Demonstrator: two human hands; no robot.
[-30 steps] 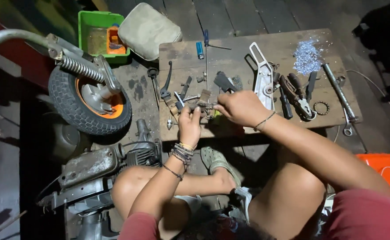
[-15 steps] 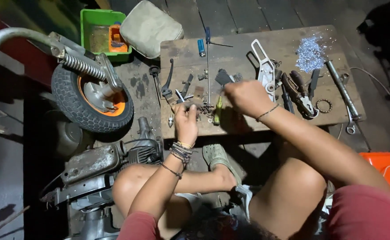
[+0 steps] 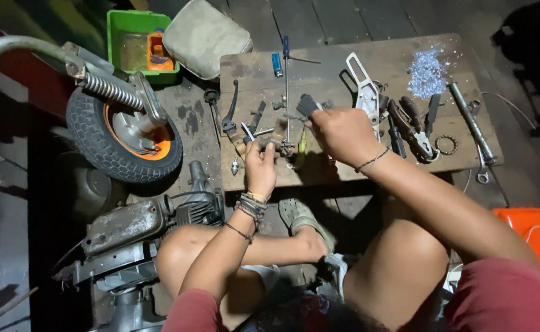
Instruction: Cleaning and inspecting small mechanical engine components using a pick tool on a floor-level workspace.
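Your left hand [image 3: 260, 167] pinches a small grey metal fitting [image 3: 268, 146] at the middle of the worn wooden desk [image 3: 344, 80]. Your right hand [image 3: 342, 132], just beside it to the right, is clenched on a dark flat tool [image 3: 307, 106] angled up-left. A long thin rod [image 3: 287, 92] runs away from you between them; the desk's near edge lies just below.

Scattered tools [image 3: 405, 126] crowd the board [image 3: 344, 175] (near edge bare); wheel [image 3: 125, 138] blocks left.

You wear dark red shorts | stacked bracelets on your left wrist [image 3: 249, 205] | thin band on right wrist [image 3: 371, 162] | grey clog [image 3: 304, 219]
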